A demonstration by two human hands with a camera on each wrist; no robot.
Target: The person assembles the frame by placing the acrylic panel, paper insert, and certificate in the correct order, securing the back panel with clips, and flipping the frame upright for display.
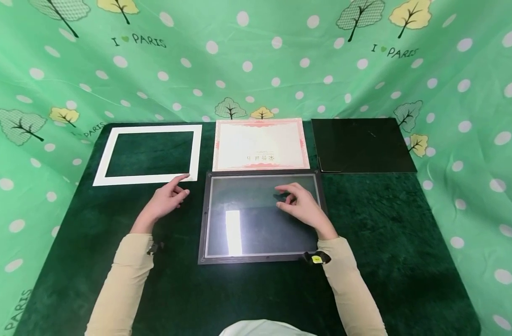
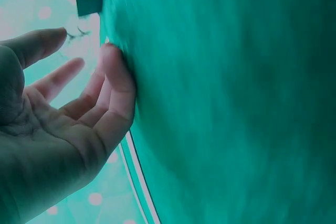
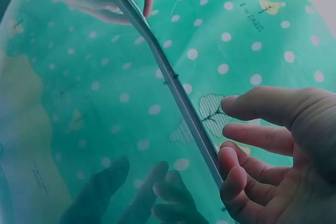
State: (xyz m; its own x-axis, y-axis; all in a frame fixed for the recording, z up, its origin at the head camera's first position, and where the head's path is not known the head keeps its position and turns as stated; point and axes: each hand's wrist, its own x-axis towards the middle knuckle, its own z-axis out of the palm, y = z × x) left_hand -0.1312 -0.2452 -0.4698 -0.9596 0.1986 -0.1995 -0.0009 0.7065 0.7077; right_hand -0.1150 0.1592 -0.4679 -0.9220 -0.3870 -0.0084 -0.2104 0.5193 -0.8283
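My left hand [image 1: 165, 200] is at the near right corner of a white rectangular mat [image 1: 195, 151], its index finger reaching over the border. Nothing shows in its grasp; in the left wrist view the fingers [image 2: 119, 93] bend loosely, with the thumb apart. Over the right part of a dark picture frame [image 1: 256, 258] hovers my right hand [image 1: 299, 203], fingers loosely bent and holding nothing. The frame lies flat, and its glass [image 1: 264, 228] reflects a bright light. In the right wrist view, the right hand's reflection shows in the glass beside the frame's edge [image 3: 178, 87].
Behind the frame lies a certificate [image 1: 260, 142] with a pink border, its text upside down. A black backing board [image 1: 361, 144] is at the back right. Dark green cloth [image 1: 386, 224] covers the table, and a green dotted curtain [image 1: 247, 56] hangs around it.
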